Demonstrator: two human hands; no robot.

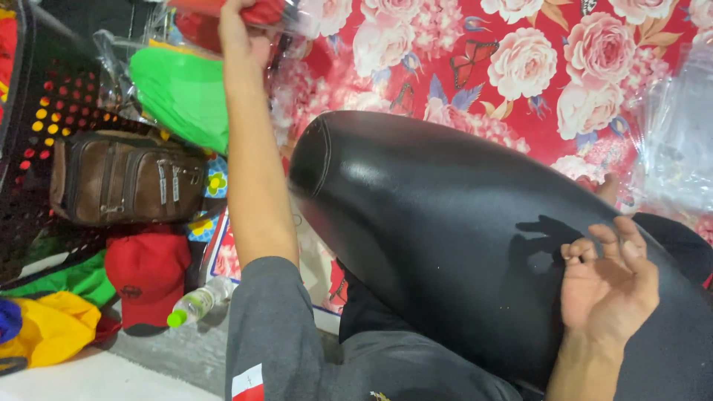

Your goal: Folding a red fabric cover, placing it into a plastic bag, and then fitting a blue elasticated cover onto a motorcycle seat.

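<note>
So the person is sitting on a floor mat with a big pink-rose and butterfly print (520, 67), and a large black leather-looking sheet (445, 245) is draped over their lap like a dome, probably so it stays stretched and within reach.

The left hand (239, 33) is stretched way out to the top of the view, fingers closed on a clear plastic bag with something red inside (260, 11). Looks like a proper grab, though the bag runs off the top edge, so I can't see all of it. Just below that sits another clear bag holding a bright green folded thing (182, 93), partly under the forearm.

The right hand (609, 286) rests at the lower right, wrist against the black sheet, palm up, fingers loosely curled and holding nothing. It casts a little shadow on the glossy surface. My guess is it's just steadying the sheet while the other arm reaches.

Off to the left there's a brown zip bag (122, 178) lying on a black perforated plastic thing, a red cap (148, 275) just below it, a small plastic bottle with a green lid (194, 304) beside the cap, and some yellow and green cloth (52, 327) piled in the corner. More crinkly clear plastic (676, 141) sits at the far right on the mat.
</note>
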